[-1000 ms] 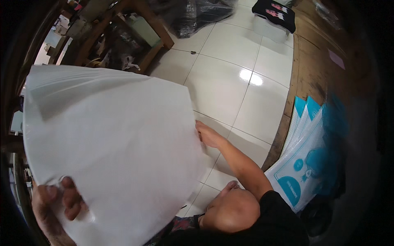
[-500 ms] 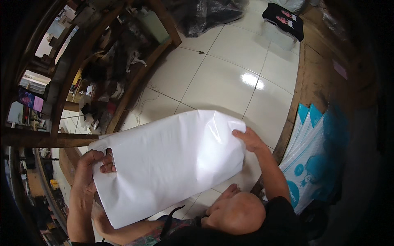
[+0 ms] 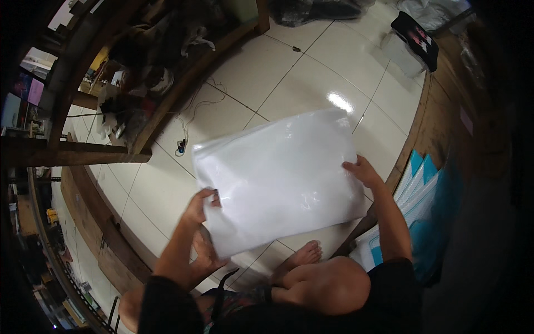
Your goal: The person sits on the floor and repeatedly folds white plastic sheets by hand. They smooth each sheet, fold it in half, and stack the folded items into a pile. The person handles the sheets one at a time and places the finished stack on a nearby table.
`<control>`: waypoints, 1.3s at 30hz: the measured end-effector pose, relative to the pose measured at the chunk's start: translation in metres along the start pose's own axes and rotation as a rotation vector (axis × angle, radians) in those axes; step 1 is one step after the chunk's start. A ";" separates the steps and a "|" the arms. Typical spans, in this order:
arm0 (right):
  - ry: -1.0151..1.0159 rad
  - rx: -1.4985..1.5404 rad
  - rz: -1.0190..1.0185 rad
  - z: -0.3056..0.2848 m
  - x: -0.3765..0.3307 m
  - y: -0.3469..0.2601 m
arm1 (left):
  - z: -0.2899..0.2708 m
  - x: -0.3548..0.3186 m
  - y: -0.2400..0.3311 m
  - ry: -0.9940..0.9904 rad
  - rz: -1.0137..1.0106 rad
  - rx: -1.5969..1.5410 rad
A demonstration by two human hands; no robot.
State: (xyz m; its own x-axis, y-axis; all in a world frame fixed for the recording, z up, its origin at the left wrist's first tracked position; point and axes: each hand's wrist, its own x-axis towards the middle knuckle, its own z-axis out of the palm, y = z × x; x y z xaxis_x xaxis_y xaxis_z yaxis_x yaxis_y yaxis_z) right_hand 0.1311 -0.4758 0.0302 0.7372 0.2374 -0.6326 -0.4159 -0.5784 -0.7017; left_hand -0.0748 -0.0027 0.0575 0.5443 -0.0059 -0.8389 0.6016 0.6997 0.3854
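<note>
A large white plastic bag (image 3: 283, 183), glossy and flat, spans the space between my two hands over the tiled floor. It has a cut-out handle hole at its left side, and its far left edge looks layered. My left hand (image 3: 199, 207) is closed on that side, with fingertips showing in the hole. At the opposite side, my right hand (image 3: 364, 171) pinches the edge between thumb and fingers, the fingers partly hidden underneath. Both forearms reach up from the lower edge.
Wooden shelving (image 3: 183, 83) with dark clutter stands at the left. A cable with a small dark plug (image 3: 181, 147) lies on the floor. White and teal packages (image 3: 414, 195) are stacked at the right beside a wooden edge (image 3: 425, 117). Folded black printed fabric (image 3: 416, 40) rests at the far right.
Both hands have moved away from me and to the right with the bag, the left one most. The bag lies flatter, its right-end crumple smoothed. The view has shifted too.
</note>
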 end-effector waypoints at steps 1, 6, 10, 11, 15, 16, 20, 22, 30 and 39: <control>0.000 0.180 -0.008 0.006 0.000 0.000 | -0.013 0.021 -0.018 -0.015 -0.014 -0.092; 0.074 0.139 -0.058 0.013 -0.002 -0.003 | -0.011 0.023 -0.032 0.119 0.037 -0.163; 0.038 -0.019 -0.122 0.009 -0.009 -0.006 | -0.002 0.023 -0.025 0.163 0.057 -0.017; 0.051 -0.055 -0.140 0.009 -0.006 -0.006 | -0.004 0.027 -0.026 0.177 0.080 0.004; 0.076 -0.035 -0.219 0.005 -0.012 -0.034 | 0.026 0.031 -0.024 0.314 0.176 0.061; 0.067 0.010 -0.233 0.006 -0.019 -0.041 | 0.030 0.029 -0.024 0.287 0.175 0.019; -0.185 0.116 0.045 -0.024 -0.022 -0.031 | 0.037 0.034 -0.020 0.234 0.115 -0.060; -0.206 0.002 0.168 -0.038 -0.025 -0.011 | 0.030 0.041 -0.021 0.197 0.070 -0.083; 0.054 -0.093 -0.321 0.018 -0.059 -0.043 | 0.027 0.046 -0.018 0.258 0.082 0.029; -0.105 -0.547 -0.559 0.218 -0.077 -0.121 | 0.014 0.061 -0.019 0.193 0.069 0.008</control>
State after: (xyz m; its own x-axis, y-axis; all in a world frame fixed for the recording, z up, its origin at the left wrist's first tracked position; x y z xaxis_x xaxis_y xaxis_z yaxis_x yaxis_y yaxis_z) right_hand 0.0089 -0.2542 0.0926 0.6943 0.6630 -0.2801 0.3428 -0.6468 -0.6812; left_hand -0.0447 -0.0269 0.0042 0.4627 0.1798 -0.8681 0.5720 0.6876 0.4473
